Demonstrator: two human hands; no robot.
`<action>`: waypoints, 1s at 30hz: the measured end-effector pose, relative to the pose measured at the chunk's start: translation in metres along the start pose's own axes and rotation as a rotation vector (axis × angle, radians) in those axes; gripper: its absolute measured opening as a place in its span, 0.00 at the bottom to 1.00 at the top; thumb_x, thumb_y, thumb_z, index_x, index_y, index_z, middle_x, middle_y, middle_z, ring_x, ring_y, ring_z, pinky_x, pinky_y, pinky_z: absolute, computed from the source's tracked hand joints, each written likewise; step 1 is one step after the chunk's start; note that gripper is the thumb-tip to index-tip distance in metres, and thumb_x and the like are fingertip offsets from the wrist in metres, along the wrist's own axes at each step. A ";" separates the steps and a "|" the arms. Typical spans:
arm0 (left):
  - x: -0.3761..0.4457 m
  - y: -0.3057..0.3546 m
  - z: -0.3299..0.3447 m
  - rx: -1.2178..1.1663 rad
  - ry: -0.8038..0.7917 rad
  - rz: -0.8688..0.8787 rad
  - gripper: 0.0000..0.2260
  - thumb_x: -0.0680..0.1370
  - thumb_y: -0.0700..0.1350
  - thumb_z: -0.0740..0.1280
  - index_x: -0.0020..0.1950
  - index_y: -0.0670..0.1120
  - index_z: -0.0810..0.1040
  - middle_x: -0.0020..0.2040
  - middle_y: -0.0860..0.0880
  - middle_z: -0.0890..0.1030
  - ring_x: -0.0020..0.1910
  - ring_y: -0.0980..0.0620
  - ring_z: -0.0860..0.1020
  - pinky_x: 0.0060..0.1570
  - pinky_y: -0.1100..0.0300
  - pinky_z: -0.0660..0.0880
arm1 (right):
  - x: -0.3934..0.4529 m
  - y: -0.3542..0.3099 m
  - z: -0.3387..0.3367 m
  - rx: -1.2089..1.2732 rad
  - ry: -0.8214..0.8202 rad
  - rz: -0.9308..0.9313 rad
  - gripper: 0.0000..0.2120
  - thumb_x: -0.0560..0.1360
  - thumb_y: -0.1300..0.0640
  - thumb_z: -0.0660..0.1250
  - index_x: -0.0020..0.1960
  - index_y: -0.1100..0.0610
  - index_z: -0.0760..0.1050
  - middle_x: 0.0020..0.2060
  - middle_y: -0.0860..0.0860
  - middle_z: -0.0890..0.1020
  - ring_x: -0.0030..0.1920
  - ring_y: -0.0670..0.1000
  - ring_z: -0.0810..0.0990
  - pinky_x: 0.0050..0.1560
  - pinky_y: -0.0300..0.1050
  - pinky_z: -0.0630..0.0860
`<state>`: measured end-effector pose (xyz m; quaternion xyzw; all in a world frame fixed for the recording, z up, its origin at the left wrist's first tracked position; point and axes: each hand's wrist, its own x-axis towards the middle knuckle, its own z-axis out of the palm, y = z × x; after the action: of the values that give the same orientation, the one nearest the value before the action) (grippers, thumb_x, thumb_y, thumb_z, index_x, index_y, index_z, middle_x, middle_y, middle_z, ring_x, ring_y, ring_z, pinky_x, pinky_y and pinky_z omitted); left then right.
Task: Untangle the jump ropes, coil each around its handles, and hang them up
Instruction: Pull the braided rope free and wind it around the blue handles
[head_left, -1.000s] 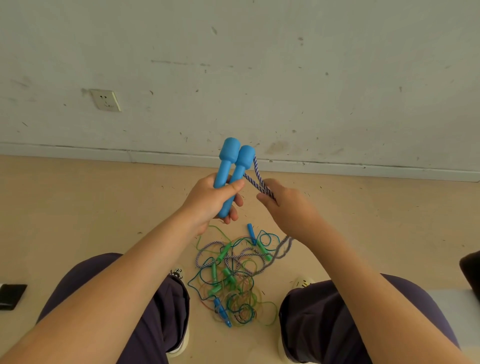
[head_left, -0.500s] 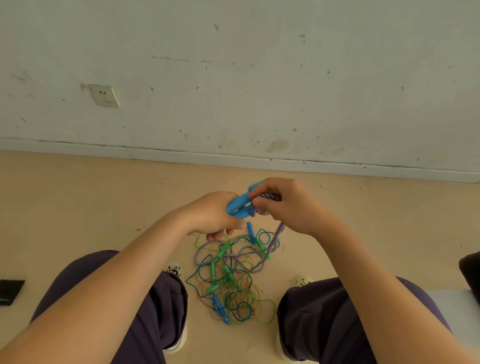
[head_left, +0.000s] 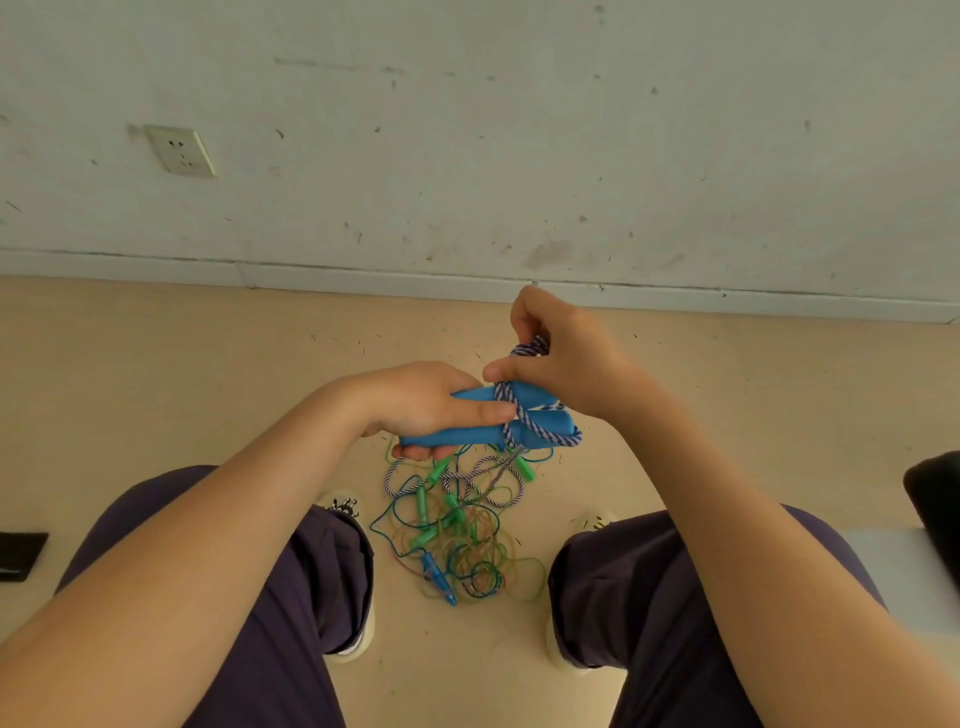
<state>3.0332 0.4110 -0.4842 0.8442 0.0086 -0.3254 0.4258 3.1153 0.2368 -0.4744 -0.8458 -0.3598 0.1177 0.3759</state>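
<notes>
Since a second ago the blue handles (head_left: 470, 421) have tipped from upright to lying level, and the right hand (head_left: 563, 358) has risen above them with a loop of rope.

At far left a dark flat object (head_left: 18, 555) lies on the floor, and a socket (head_left: 181, 150) sits on the wall above. The left hand (head_left: 423, 402) is closed round the two handles, held side by side, thumb pressed along the top. A striped rope (head_left: 511, 410) (blue and white) crosses over both handles and hangs below them toward the floor. The right hand pinches the rope's upper loop between thumb and fingers, just above the handles' right end. Beneath, between the person's knees, a pile (head_left: 457, 530) of green and blue ropes lies tangled on the floor, with the striped rope's slack running into it.
</notes>
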 end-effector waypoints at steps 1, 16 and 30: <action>0.000 0.000 0.001 -0.009 -0.017 0.012 0.24 0.78 0.64 0.62 0.50 0.41 0.75 0.32 0.44 0.79 0.23 0.48 0.71 0.27 0.60 0.70 | 0.001 0.002 -0.001 0.021 -0.014 0.009 0.22 0.67 0.51 0.79 0.37 0.53 0.64 0.31 0.46 0.68 0.30 0.43 0.62 0.31 0.36 0.61; -0.008 0.000 -0.009 -0.411 0.063 0.160 0.18 0.74 0.52 0.71 0.55 0.40 0.73 0.32 0.45 0.75 0.22 0.51 0.67 0.22 0.62 0.63 | -0.007 0.010 -0.018 0.713 -0.305 0.255 0.16 0.71 0.55 0.72 0.58 0.58 0.76 0.44 0.52 0.82 0.41 0.50 0.79 0.39 0.44 0.77; 0.000 0.003 -0.004 -0.656 0.313 0.286 0.23 0.78 0.41 0.71 0.70 0.55 0.69 0.34 0.43 0.76 0.23 0.49 0.69 0.24 0.60 0.64 | 0.002 0.005 0.001 0.889 -0.140 0.293 0.14 0.79 0.46 0.63 0.44 0.57 0.71 0.31 0.52 0.69 0.25 0.47 0.58 0.27 0.41 0.53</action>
<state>3.0362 0.4118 -0.4802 0.6955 0.0594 -0.1098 0.7076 3.1190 0.2367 -0.4780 -0.6349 -0.1756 0.3688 0.6558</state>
